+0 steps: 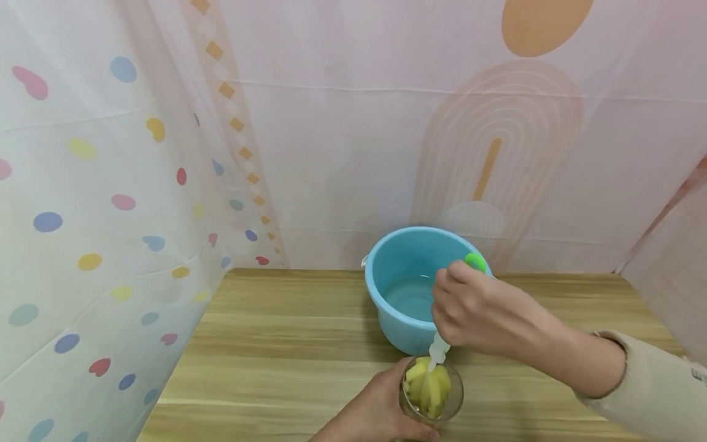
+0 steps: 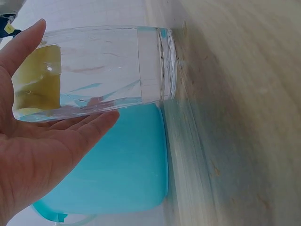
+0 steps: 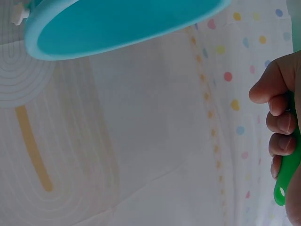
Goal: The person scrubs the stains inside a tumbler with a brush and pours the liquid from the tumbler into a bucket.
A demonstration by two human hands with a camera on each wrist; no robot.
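My right hand [image 1: 469,304] grips the green handle [image 3: 287,174] of a cup brush; the handle's end [image 1: 475,263] sticks out above the fist. Below the fist its white neck [image 1: 439,351] runs down to a yellow sponge head [image 1: 426,388] inside a clear drinking glass [image 1: 454,399]. My left hand [image 1: 381,408] holds this glass upright around its upper part, thumb on one side and fingers on the other. In the left wrist view the yellow sponge [image 2: 40,80] sits in the mouth end, and the glass's base is right at the wooden tabletop [image 2: 244,117].
Just behind the glass stands a light blue bucket [image 1: 403,331] with water [image 1: 409,298] in it, on the wooden table [image 1: 287,331]. A patterned curtain [image 1: 331,153] hangs along the table's back edge, and a dotted one [image 1: 99,233] on the left.
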